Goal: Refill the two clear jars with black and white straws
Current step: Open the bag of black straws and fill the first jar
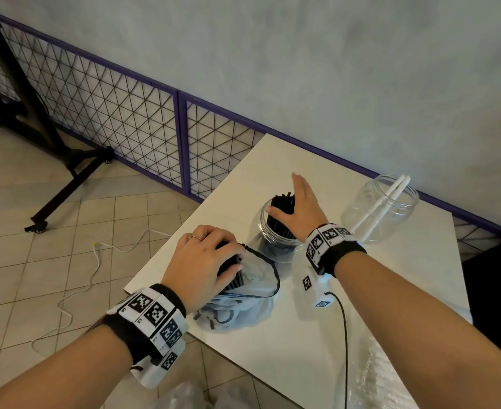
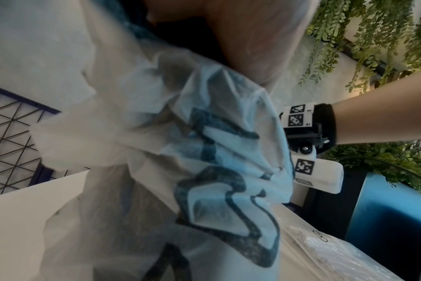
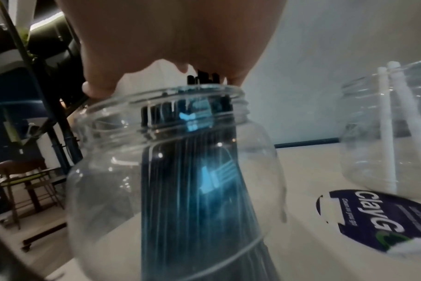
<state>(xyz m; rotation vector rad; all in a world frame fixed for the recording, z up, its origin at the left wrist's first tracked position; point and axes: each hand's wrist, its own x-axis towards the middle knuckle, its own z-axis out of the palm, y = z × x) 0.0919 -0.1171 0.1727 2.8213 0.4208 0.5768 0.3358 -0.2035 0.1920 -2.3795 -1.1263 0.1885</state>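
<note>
Black straws (image 1: 281, 208) bunched upright in clear jar (image 1: 268, 231) | right hand (image 1: 299, 202) flat atop | left hand (image 1: 205, 258) gripping more

The head view looks down from above onto the surface (image 1: 273, 335). The left wrist view sits close against the bag (image 2: 204, 152), facing up. The right wrist view, close beside the jar (image 3: 171, 171), shares it with the head view.

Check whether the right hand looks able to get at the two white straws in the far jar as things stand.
Probably yes. The right hand rests flat on the black straws, holding nothing, and the jar with the white straws stands open just to its right, nothing between them.
</note>
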